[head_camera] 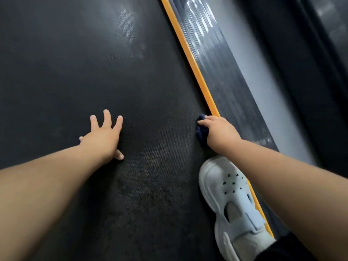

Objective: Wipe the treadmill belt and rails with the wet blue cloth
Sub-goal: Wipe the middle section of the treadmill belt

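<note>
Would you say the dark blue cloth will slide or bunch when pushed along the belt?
Probably floppy: the dark blue cloth sits bunched under the right hand. It likely drags on the textured black belt, not slides.

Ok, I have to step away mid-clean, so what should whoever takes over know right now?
Left hand: open, spread flat on the belt.
Right hand: grips the bunched blue cloth at the belt's right edge, beside the yellow strip.
Done: belt shows mottled, damp-looking patches; how much is wiped is unclear.
Left: likely more belt and the right rail; the other rail is out of view.
</note>
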`<state>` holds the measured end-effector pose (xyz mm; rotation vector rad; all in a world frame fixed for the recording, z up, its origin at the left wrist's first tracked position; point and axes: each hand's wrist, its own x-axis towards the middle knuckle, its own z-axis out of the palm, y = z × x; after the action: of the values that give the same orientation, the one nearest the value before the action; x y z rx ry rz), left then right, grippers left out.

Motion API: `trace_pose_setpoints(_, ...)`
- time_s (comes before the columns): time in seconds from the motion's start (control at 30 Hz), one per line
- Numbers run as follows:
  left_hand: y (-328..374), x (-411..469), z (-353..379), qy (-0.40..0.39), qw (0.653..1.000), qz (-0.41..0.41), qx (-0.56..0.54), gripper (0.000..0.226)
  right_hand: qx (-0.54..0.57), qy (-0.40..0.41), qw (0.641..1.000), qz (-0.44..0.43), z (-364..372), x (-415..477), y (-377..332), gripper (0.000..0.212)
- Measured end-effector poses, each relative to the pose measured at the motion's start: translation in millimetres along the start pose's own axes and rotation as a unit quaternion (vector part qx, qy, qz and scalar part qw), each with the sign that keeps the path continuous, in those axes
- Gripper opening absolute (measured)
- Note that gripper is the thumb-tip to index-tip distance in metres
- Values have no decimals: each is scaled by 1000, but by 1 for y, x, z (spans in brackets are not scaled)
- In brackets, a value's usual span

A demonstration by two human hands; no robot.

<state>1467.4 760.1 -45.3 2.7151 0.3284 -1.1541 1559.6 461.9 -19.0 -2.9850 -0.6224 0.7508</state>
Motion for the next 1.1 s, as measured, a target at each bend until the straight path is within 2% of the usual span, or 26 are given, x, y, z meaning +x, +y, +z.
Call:
trace_pose_setpoints(0.07, 1, -4, 0, -1, 1000, -9, -10, 120, 17, -36, 999, 2, -1, -8, 1, 52)
trace_pose_setpoints(0.1, 2, -4, 0, 0, 1000, -13, -10, 120, 34, -23, 999, 8, -3, -5, 3, 51)
trace_pose_setpoints(0.23, 4, -4, -1, 7, 1000, -15, -12, 120, 87, 134, 986, 56, 5, 18, -5, 42)
trace_pose_setpoints(0.33, 3, -2, 2, 1, 1000, -12, -21, 121, 100, 121, 979, 127, 28, 11, -42, 48)
trace_pose_setpoints(0.4, 1, -3, 1, 3, 1000, -10, -14, 121, 142, 95, 975, 142, 27, -2, -60, 49)
trace_pose_setpoints(0.43, 1, -4, -1, 6, 1000, -6, -11, 121, 160, 76, 977, 122, 28, -12, -68, 47)
trace_pose_setpoints(0.5, 1, -6, -3, 11, 1000, 5, -5, 121, 158, 14, 987, 19, 38, -41, -94, 44)
trace_pose_setpoints(0.57, -2, -7, -3, 13, 1000, 5, -7, 122, 120, -50, 987, -96, 44, -64, -114, 49)
trace_pose_setpoints(0.6, -2, -8, -2, 12, 1000, 2, -12, 122, 87, -46, 987, -130, 42, -63, -110, 50)
trace_pose_setpoints(0.63, -2, -7, -1, 12, 1000, 3, -14, 122, 56, -16, 989, -136, 34, -55, -96, 51)
trace_pose_setpoints(0.7, -4, 1, 3, 17, 1000, 1, -12, 122, 4, 52, 995, -88, 13, -25, -52, 50)
trace_pose_setpoints(0.77, -3, 4, 3, 20, 1000, -4, -1, 122, -31, 70, 997, -24, 2, 0, -9, 50)
trace_pose_setpoints(0.8, -2, 1, 3, 20, 1000, -7, 7, 122, -32, 62, 997, -21, 3, 2, -1, 50)
trace_pose_setpoints(0.9, 0, -1, 0, 28, 999, -18, 40, 122, 38, 51, 994, -89, 28, -17, -6, 51)
trace_pose_setpoints(1.0, 2, -5, -1, 40, 998, -32, 47, 123, 54, 19, 974, -220, 40, -50, -6, 53)
trace_pose_setpoints(1.03, 2, -6, -1, 42, 997, -42, 52, 123, 61, 38, 970, -230, 34, -45, 0, 53)
trace_pose_setpoints(1.1, 12, -12, -2, 32, 996, -60, 53, 119, 80, 101, 977, -169, 19, -23, 20, 54)
